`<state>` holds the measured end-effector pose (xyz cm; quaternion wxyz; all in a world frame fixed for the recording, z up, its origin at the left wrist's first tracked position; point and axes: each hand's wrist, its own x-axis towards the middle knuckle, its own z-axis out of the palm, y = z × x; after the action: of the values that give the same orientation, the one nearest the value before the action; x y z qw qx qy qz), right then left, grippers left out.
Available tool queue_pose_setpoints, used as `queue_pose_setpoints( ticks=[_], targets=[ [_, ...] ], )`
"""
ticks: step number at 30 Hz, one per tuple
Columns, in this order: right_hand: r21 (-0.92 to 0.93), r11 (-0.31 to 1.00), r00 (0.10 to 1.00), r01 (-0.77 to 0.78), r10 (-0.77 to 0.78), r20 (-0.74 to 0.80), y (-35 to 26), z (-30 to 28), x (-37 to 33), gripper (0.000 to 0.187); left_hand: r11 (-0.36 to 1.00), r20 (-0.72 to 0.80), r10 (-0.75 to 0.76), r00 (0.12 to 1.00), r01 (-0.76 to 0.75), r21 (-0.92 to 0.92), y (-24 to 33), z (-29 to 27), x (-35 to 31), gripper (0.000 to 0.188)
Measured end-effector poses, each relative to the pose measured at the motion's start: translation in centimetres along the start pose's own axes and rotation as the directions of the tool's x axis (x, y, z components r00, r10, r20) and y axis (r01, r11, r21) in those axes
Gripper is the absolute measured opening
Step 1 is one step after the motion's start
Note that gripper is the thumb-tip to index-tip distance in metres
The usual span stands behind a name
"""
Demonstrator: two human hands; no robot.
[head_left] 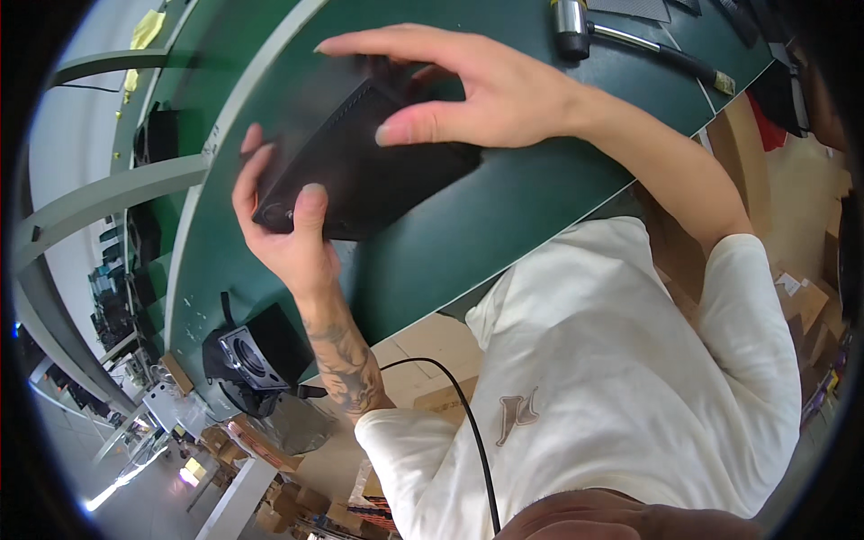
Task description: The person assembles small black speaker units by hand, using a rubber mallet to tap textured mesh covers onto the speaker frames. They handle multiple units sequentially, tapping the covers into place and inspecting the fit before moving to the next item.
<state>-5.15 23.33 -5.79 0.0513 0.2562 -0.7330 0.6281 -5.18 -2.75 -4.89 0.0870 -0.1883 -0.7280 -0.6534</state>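
A black leather-like case [360,171], boxy and with stitching along one edge, is held tilted above the green table. My left hand [292,238] grips its left end, thumb on the near face and fingers round the far side. Over its upper right part reaches my right hand [468,94], the thumb lying across the case and the index finger stretched out past it. The other right fingers are partly hidden behind the case, and I cannot tell how firmly they touch it. Blur smears the case's far side.
A hammer [576,31] with a black grip lies at the far right of the green table [540,193]. By my left forearm stands a black device with a round silver front [247,355]. A grey metal frame [184,216] borders the table's left side. Cardboard boxes [796,301] sit below right.
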Motion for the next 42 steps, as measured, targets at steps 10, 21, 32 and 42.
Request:
queue_pose_setpoints(
  ticks=[10,21,32,42],
  targets=[
    [-0.014,0.998,0.991,0.058,-0.059,-0.123,-1.4,-0.7,-1.2,0.085,0.965,-0.056,-0.160,0.986,0.144,-0.218,-1.7,0.7,-2.5,0.078],
    [0.009,0.995,0.993,0.098,-0.097,-0.062,-1.3,-1.1,-1.1,0.086,0.991,0.101,-0.005,0.995,0.018,-0.133,1.0,4.5,1.0,0.131],
    [-0.062,0.997,0.995,0.047,-0.053,-0.090,-1.9,0.4,-1.0,0.062,0.988,0.008,-0.152,0.988,0.153,-0.035,2.1,2.7,-0.4,0.090],
    [-0.850,0.524,0.995,-0.052,0.104,0.002,-3.1,-12.0,-9.3,0.058,0.887,0.086,-0.463,0.882,0.461,0.042,0.6,-0.6,1.8,0.047]
  ],
)
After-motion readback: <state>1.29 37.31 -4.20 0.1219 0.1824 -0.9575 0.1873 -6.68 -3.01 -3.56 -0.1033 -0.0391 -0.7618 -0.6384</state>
